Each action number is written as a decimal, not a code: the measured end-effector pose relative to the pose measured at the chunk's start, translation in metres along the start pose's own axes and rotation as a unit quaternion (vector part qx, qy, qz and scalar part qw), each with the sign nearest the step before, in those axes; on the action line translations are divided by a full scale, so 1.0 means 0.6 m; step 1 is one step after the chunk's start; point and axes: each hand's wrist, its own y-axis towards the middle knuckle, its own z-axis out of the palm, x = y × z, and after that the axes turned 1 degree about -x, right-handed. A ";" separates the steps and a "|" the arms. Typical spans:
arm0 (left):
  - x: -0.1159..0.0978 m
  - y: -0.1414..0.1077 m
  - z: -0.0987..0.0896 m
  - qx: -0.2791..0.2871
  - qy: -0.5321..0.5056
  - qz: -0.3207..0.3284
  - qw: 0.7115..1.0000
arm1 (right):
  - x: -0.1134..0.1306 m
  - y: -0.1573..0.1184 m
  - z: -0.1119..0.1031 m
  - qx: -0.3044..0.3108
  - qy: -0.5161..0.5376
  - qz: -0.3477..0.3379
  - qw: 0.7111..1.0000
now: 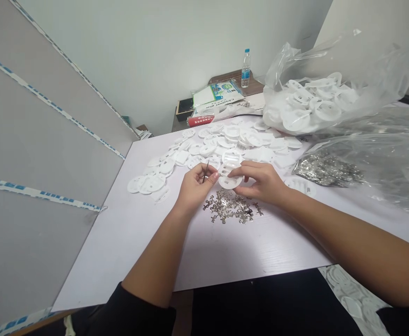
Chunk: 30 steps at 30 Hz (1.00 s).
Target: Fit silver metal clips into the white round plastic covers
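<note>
In the middle of the table, my right hand point(262, 181) grips a round white plastic part point(231, 181) with slots in it, fingers on its face and thumb below its rim. My left hand point(196, 183) is closed around a thin dark stick-like tool point(206, 171), its fingertips at the left edge of the white part. Whether they also pinch a small metal piece I cannot tell. Just below both hands lies a loose pile of small shiny metal contact pieces point(228, 207). Behind the hands spreads a heap of similar white plastic parts point(207, 147).
A clear bag of white parts point(316, 105) stands at the back right. Before it lies a plastic bag of metal pieces point(330, 169). A water bottle point(246, 70) and a red packet point(200, 121) are at the back. A grey partition point(43, 140) borders the left.
</note>
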 end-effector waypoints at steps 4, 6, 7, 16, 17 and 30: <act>-0.011 -0.003 -0.004 0.054 -0.096 -0.110 0.988 | 0.003 0.003 -0.004 -0.008 0.015 -0.016 1.000; -0.015 -0.004 -0.006 0.072 -0.128 -0.134 0.980 | 0.005 0.005 -0.006 -0.014 0.017 -0.030 0.999; -0.016 -0.004 -0.006 0.077 -0.138 -0.138 0.978 | 0.005 0.005 -0.007 -0.015 0.015 -0.036 0.999; -0.011 -0.005 -0.006 0.068 -0.136 -0.125 0.980 | 0.007 0.005 -0.010 -0.018 0.011 -0.047 0.999; -0.010 -0.005 -0.005 0.066 -0.138 -0.120 0.981 | 0.008 0.005 -0.010 -0.016 0.013 -0.051 0.998; 0.001 -0.007 0.002 0.073 -0.138 -0.064 0.986 | 0.010 0.003 -0.008 -0.025 -0.002 -0.066 0.998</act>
